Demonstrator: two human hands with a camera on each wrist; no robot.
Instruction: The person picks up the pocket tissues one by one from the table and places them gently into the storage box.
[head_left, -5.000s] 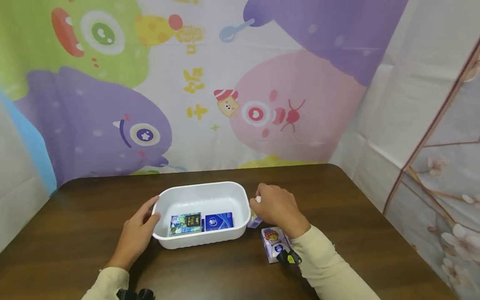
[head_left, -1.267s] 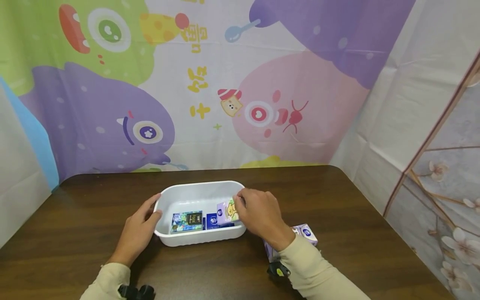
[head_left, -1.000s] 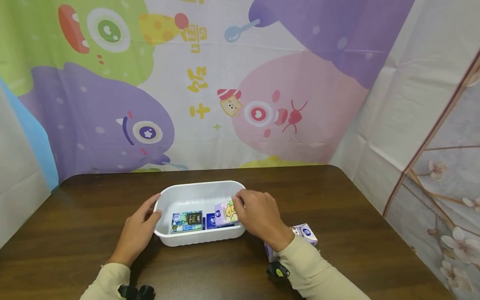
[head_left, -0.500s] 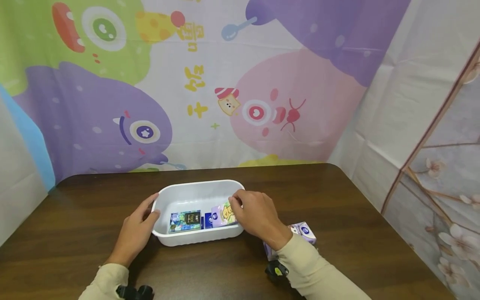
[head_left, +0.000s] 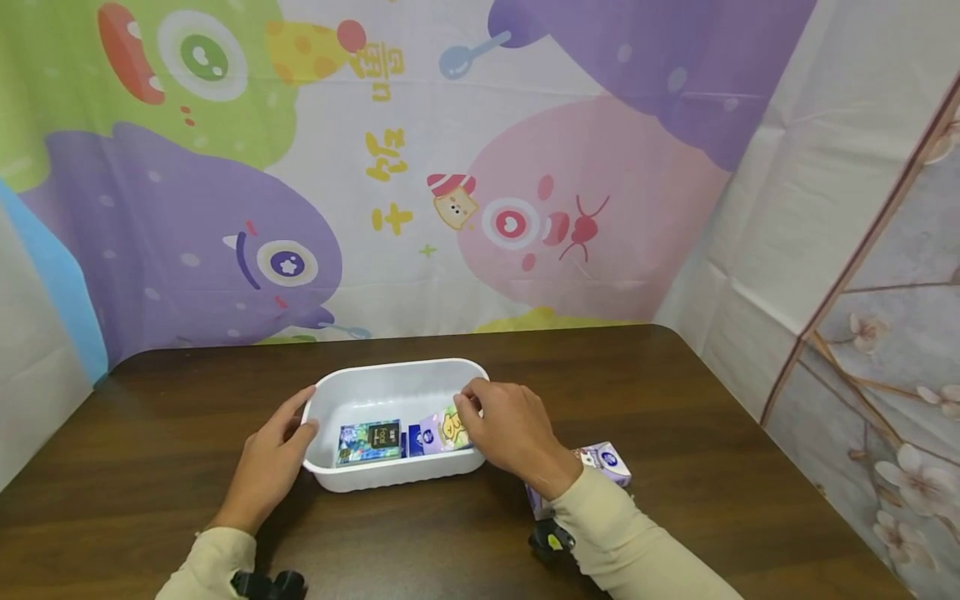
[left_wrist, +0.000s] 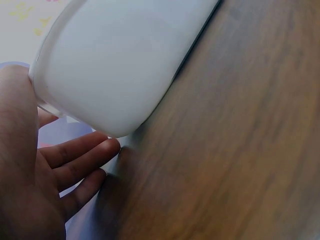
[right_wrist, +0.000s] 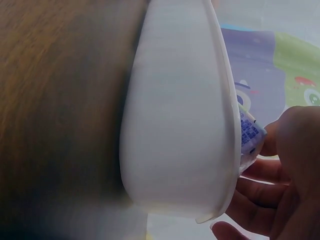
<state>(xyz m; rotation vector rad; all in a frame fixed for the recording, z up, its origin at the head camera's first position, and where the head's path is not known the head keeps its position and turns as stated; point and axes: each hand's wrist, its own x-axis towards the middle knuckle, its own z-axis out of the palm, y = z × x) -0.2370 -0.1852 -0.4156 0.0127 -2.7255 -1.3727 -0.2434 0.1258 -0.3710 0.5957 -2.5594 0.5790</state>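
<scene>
A white plastic basin (head_left: pixel 390 476) stands on the table with several tissue packs in it. My left hand (head_left: pixel 267 462) holds its left end, thumb over the rim and fingers along the outer wall; in the left wrist view three fingers (left_wrist: pixel 87 165) extend beside the wall. Pinched by my right hand (head_left: pixel 513 429) is a purple tissue pack with a yellow cartoon (head_left: pixel 442 429), tilted inside the basin's right end. Below it shows part of a blue tissue pack (head_left: pixel 415 440); a blue-green and black tissue pack (head_left: pixel 369 441) lies to the left.
On the brown table (head_left: pixel 405 550), more purple-white tissue packs (head_left: pixel 609 462) lie right of the basin, partly hidden under my right forearm. A cartoon-printed curtain (head_left: pixel 397 275) hangs behind the table, and a flower-patterned one (head_left: pixel 892 392) at the right.
My right hand picked up the purple tissue pack from beside the basin and brought it left over the rim, then lower onto the blue pack. My left hand stays at the basin's left end.
</scene>
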